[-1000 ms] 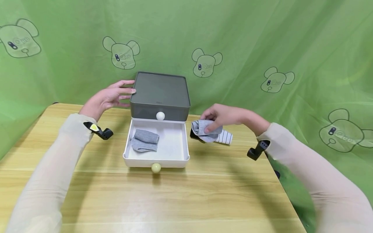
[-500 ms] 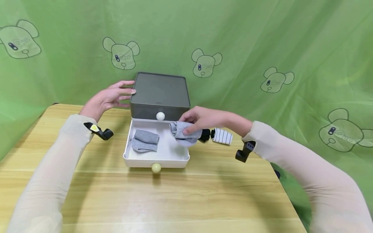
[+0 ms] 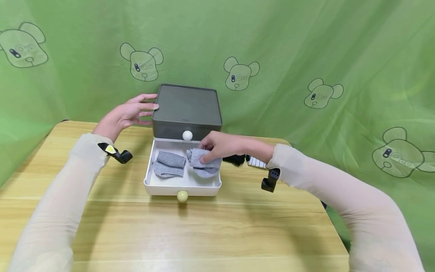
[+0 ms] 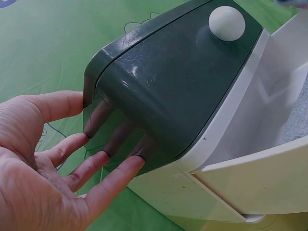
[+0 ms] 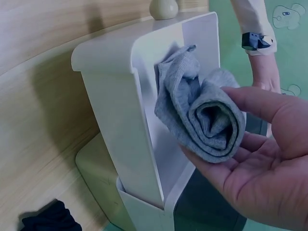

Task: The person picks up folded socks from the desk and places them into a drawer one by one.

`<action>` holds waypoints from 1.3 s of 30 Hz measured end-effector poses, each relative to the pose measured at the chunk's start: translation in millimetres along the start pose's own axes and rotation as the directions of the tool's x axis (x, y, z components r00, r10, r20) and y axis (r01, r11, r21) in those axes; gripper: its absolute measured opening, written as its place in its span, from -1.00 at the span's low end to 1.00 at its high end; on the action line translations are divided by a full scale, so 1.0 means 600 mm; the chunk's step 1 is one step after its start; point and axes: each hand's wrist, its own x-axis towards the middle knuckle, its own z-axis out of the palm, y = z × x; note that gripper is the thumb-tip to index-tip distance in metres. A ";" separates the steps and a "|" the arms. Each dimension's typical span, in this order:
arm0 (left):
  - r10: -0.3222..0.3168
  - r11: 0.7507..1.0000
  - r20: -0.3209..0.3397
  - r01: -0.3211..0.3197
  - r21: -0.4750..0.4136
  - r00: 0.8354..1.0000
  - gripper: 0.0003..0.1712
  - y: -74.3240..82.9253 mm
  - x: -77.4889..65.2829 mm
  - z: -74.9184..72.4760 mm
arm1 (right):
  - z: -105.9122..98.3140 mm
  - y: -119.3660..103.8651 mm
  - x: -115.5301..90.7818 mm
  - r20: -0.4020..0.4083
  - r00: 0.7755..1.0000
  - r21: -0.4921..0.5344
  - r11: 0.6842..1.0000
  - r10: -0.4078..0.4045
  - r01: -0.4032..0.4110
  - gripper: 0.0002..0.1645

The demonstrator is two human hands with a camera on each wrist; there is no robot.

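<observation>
My right hand [image 3: 221,145] pinches a rolled grey sock [image 5: 202,106] between thumb and fingers, over the right half of the pulled-out white drawer [image 3: 181,190]. Its coiled end faces the right wrist camera. Another folded grey sock [image 3: 169,164] lies in the drawer's left half. My left hand [image 4: 62,159] has its fingers spread, fingertips against the side of the dark grey upper part of the drawer box [image 3: 188,104]. In the left wrist view its fingers reflect in that glossy side.
To the right of the drawer, a black rolled sock [image 3: 235,159] and a white striped one [image 3: 256,162] lie on the wooden table [image 3: 170,234], partly behind my right forearm. A green curtain [image 3: 278,45] hangs behind. The drawer has a pale yellow knob [image 3: 182,196], the upper part a white knob [image 3: 187,135].
My right hand has carried the rolled grey sock leftward from beside the drawer box to over the drawer's right half. The left hand has stayed at the box's side.
</observation>
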 end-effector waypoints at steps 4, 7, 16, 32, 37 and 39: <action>0.000 1.000 0.001 0.000 -0.001 1.000 -0.12 -0.001 0.000 -0.001 | 0.007 0.001 0.014 -0.014 1.000 -0.054 0.998 0.028 -0.029 -0.81; -0.002 1.000 0.000 0.002 0.002 1.000 -0.12 -0.001 0.001 -0.001 | 0.012 0.001 0.023 -0.028 0.998 -0.104 0.993 0.054 -0.056 -0.84; 0.000 1.000 -0.005 0.000 -0.001 1.000 -0.13 -0.001 0.002 -0.001 | 0.023 -0.001 0.040 -0.040 0.994 -0.182 0.977 0.101 -0.107 -0.75; -0.002 1.000 -0.009 0.002 -0.003 1.000 -0.11 -0.002 0.002 -0.003 | 0.034 0.012 0.057 -0.028 0.998 -0.228 0.971 0.061 -0.065 -0.77; 0.003 1.000 -0.005 -0.003 -0.001 1.000 -0.13 -0.002 0.002 -0.002 | 0.034 0.016 0.058 -0.024 0.999 -0.214 0.976 0.042 -0.046 -0.81; 0.006 1.000 -0.004 -0.006 -0.001 1.000 -0.13 -0.002 0.002 -0.002 | 0.035 0.018 0.059 -0.025 0.999 -0.226 0.974 0.025 -0.030 -0.82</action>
